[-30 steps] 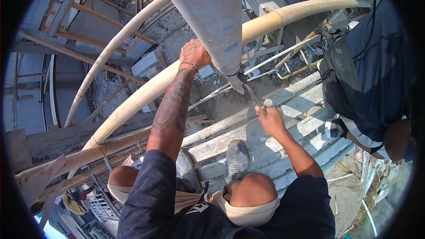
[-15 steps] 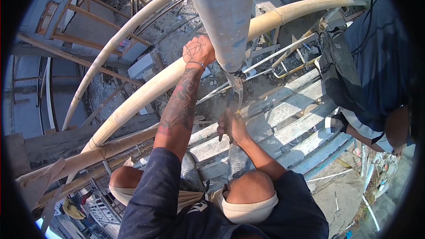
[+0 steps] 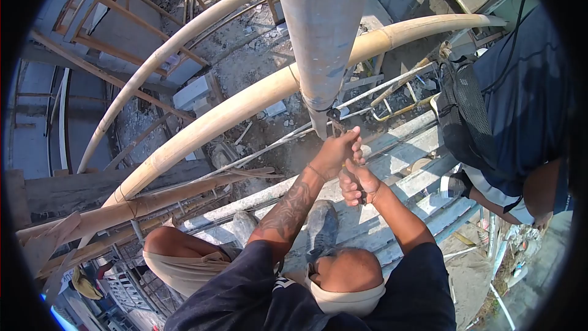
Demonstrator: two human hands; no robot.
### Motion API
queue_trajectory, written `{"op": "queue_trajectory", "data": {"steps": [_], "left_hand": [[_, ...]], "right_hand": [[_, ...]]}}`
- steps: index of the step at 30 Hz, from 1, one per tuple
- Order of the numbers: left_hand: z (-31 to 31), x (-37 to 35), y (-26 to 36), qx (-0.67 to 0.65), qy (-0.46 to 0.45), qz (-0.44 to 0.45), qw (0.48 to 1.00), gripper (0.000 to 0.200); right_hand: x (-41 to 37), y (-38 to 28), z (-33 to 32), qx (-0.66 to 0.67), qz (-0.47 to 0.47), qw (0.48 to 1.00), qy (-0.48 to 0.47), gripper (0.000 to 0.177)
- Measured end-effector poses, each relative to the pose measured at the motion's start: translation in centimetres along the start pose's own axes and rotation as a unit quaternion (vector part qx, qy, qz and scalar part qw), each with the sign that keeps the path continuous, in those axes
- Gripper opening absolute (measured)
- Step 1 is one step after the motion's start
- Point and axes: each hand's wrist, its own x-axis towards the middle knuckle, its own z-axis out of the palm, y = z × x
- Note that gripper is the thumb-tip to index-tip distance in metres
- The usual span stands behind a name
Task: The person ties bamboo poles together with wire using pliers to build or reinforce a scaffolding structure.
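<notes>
A pale bamboo pole (image 3: 236,113) runs diagonally behind a thick, paint-spotted grey pole (image 3: 324,30). A dark wire tie (image 3: 332,113) sits near the lower end of the grey pole. Just below this tie are what look like metal pincers (image 3: 338,127), mostly hidden by my hands. My left hand (image 3: 334,152) is closed around their upper part, close under the pole. Slightly lower and to the right, my right hand (image 3: 361,182) is closed on the handles, whose dark end shows beneath the fingers. The two hands nearly touch.
Under my shoes (image 3: 321,227) lie weathered planks (image 3: 410,199) with gaps between them. At right stands another person in dark clothing (image 3: 520,86) with a mesh bag (image 3: 468,95). A second bamboo pole (image 3: 147,64) curves at left, above rubble-strewn ground far below.
My left hand has let go of the bamboo pole and come down to the pincers beside my right hand. My right hand has shifted slightly right, and the view has tilted a little.
</notes>
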Motion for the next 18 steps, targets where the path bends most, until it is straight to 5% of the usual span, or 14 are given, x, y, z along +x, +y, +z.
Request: {"op": "queue_trajectory", "data": {"steps": [5, 8, 9, 11, 12, 13, 15, 16, 18], "left_hand": [[-1.0, 1.8, -0.9, 0.064, 0.142, 0.009, 0.988, 0.036], [-2.0, 2.7, -2.2, 0.382, 0.348, 0.06, 0.854, 0.046], [-1.9, 2.3, -2.9, 0.378, 0.35, 0.06, 0.855, 0.046], [-0.5, 1.8, -2.3, 0.509, 0.415, 0.137, 0.742, 0.048], [0.1, 1.6, -2.1, 0.49, 0.423, 0.108, 0.755, 0.047], [0.6, 1.4, -1.9, 0.486, 0.421, 0.111, 0.758, 0.047], [1.4, 0.7, -1.6, 0.464, 0.458, 0.095, 0.752, 0.046], [1.5, 1.0, -1.2, 0.458, 0.459, 0.102, 0.755, 0.046], [1.6, 0.9, -1.6, 0.44, 0.486, 0.075, 0.751, 0.047]], "right_hand": [[1.1, 0.9, -1.5, 0.081, 0.002, 0.993, -0.082, 0.048], [2.0, 3.2, -1.6, -0.036, -0.116, 0.983, 0.138, 0.041], [2.5, 4.2, -2.3, -0.137, -0.245, 0.938, 0.202, 0.038], [2.8, 5.9, 1.6, -0.284, -0.386, 0.8, 0.36, 0.035], [2.7, 6.8, 0.5, -0.392, -0.421, 0.736, 0.356, 0.033], [2.7, 7.0, 0.7, -0.613, -0.452, 0.496, 0.416, 0.025], [3.1, 7.2, 0.8, -0.664, -0.445, 0.406, 0.442, 0.019], [3.0, 6.6, 0.7, -0.67, -0.447, 0.4, 0.437, 0.019], [2.4, 6.7, 0.4, -0.593, -0.427, 0.545, 0.412, 0.018]]}}
